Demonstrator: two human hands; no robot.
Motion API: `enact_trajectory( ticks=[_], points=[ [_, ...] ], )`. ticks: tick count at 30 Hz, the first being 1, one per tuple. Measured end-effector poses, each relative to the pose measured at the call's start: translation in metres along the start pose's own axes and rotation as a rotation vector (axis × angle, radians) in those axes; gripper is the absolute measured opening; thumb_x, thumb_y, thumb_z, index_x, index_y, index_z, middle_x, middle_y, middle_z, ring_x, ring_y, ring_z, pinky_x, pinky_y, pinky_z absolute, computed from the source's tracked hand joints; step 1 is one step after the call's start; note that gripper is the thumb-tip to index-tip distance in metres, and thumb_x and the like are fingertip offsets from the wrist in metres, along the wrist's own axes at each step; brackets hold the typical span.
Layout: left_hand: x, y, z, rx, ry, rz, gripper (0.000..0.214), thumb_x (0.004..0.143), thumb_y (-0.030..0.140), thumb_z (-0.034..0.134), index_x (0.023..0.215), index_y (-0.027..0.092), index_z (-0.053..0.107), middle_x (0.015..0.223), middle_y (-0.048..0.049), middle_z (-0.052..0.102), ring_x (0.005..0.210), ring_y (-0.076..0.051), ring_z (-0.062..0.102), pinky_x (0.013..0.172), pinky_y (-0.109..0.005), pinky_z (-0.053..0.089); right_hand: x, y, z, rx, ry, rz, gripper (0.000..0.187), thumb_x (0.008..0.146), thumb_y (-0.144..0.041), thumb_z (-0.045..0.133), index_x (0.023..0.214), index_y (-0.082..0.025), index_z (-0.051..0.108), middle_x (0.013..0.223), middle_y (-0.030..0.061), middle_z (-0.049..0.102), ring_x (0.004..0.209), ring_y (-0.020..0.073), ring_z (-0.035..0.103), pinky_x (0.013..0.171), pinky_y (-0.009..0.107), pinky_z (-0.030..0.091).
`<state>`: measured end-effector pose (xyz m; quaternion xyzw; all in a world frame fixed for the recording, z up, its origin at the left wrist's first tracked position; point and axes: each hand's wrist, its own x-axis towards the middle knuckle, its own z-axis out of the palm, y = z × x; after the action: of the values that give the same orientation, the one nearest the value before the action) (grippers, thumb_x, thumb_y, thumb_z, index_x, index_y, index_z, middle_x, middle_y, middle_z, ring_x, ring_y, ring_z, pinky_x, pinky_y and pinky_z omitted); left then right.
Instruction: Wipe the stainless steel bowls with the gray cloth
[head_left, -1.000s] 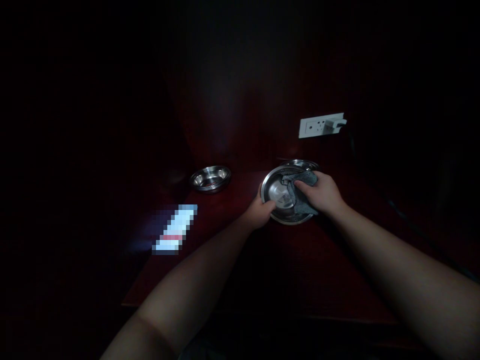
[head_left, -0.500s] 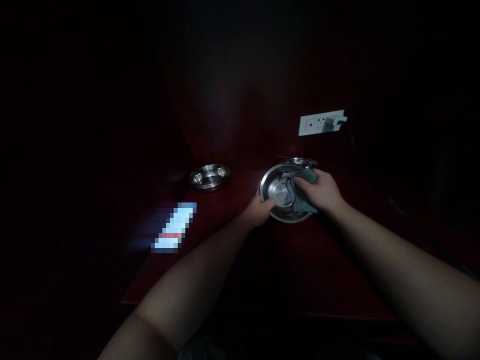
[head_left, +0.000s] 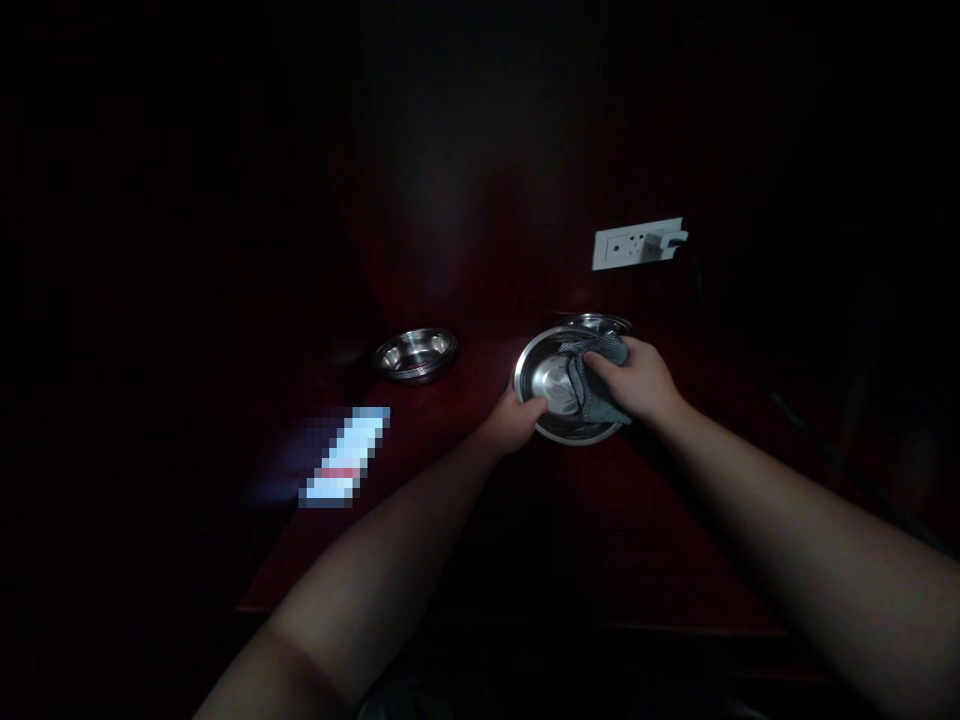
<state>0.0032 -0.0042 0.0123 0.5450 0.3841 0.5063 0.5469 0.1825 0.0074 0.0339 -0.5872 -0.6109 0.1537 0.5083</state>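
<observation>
A shiny steel bowl (head_left: 553, 385) is tilted toward me above the dark red table. My left hand (head_left: 516, 420) is closed on its lower left rim, thumb inside and the other fingers hidden behind. A grey-green cloth (head_left: 598, 385) is bunched in my right hand (head_left: 646, 380), which presses it against the right side of the bowl's inside. The thumb lies over the cloth, and the rest of that hand's fingers are mostly hidden. Right behind the held bowl, another steel dish (head_left: 596, 323) shows only its far rim.
Steel bowls (head_left: 416, 355), seemingly stacked, stand on the table (head_left: 480, 560) at left. Nearer me lies a bright, pixelated flat object (head_left: 346, 458). A white socket plate (head_left: 619, 247) with a plug is on the back wall. A dark cable (head_left: 817, 440) runs at right.
The whole view has shifted very slightly. Both hands keep their grip on the bowl and the cloth, with barely any visible movement of the cloth.
</observation>
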Motion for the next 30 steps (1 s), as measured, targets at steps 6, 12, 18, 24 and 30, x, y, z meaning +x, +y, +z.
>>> enact_trajectory(
  ticks=[6, 12, 18, 24, 30],
  points=[
    [-0.0010, 0.0023, 0.0004, -0.005, -0.007, -0.021, 0.048, 0.058, 0.003, 0.054, 0.104, 0.012, 0.057, 0.103, -0.0083, 0.065, 0.098, -0.022, 0.059, 0.088, -0.036, 0.045, -0.0007, -0.0029, -0.0005, -0.012, 0.004, 0.014, 0.032, 0.069, -0.040, 0.059, 0.088, -0.014, 0.066, 0.078, 0.0073, 0.067, 0.068, 0.0196, 0.062, 0.064, 0.032, 0.047],
    [0.0006, 0.0014, 0.0006, -0.022, -0.018, -0.019, 0.045, 0.058, 0.003, 0.055, 0.102, 0.012, 0.059, 0.105, -0.0086, 0.065, 0.102, -0.023, 0.057, 0.089, -0.036, 0.045, -0.0016, -0.0040, -0.0002, 0.002, 0.005, 0.002, 0.033, 0.069, -0.039, 0.059, 0.089, -0.013, 0.065, 0.079, 0.0079, 0.067, 0.068, 0.0190, 0.061, 0.064, 0.032, 0.047],
    [0.0008, 0.0020, 0.0014, -0.035, -0.038, -0.028, 0.040, 0.058, 0.004, 0.054, 0.097, 0.012, 0.060, 0.099, -0.0074, 0.067, 0.097, -0.022, 0.060, 0.087, -0.036, 0.046, -0.0010, -0.0024, 0.0005, 0.001, 0.014, -0.006, 0.034, 0.069, -0.039, 0.059, 0.090, -0.013, 0.065, 0.080, 0.0082, 0.067, 0.069, 0.0193, 0.061, 0.064, 0.033, 0.047],
    [0.0002, 0.0037, 0.0019, -0.005, -0.020, -0.051, 0.042, 0.058, 0.002, 0.052, 0.099, 0.012, 0.059, 0.096, -0.0060, 0.067, 0.092, -0.020, 0.061, 0.084, -0.033, 0.047, -0.0005, -0.0007, 0.0013, -0.014, 0.016, -0.011, 0.034, 0.069, -0.040, 0.059, 0.089, -0.013, 0.064, 0.080, 0.0078, 0.067, 0.068, 0.0189, 0.061, 0.064, 0.032, 0.047],
    [-0.0015, 0.0048, 0.0029, -0.003, 0.016, -0.051, 0.043, 0.057, 0.003, 0.054, 0.099, 0.012, 0.059, 0.094, -0.0061, 0.067, 0.087, -0.019, 0.061, 0.082, -0.033, 0.048, -0.0014, -0.0021, 0.0004, -0.015, 0.016, -0.023, 0.033, 0.070, -0.039, 0.059, 0.089, -0.013, 0.064, 0.080, 0.0076, 0.067, 0.067, 0.0185, 0.060, 0.064, 0.032, 0.047]
  ],
)
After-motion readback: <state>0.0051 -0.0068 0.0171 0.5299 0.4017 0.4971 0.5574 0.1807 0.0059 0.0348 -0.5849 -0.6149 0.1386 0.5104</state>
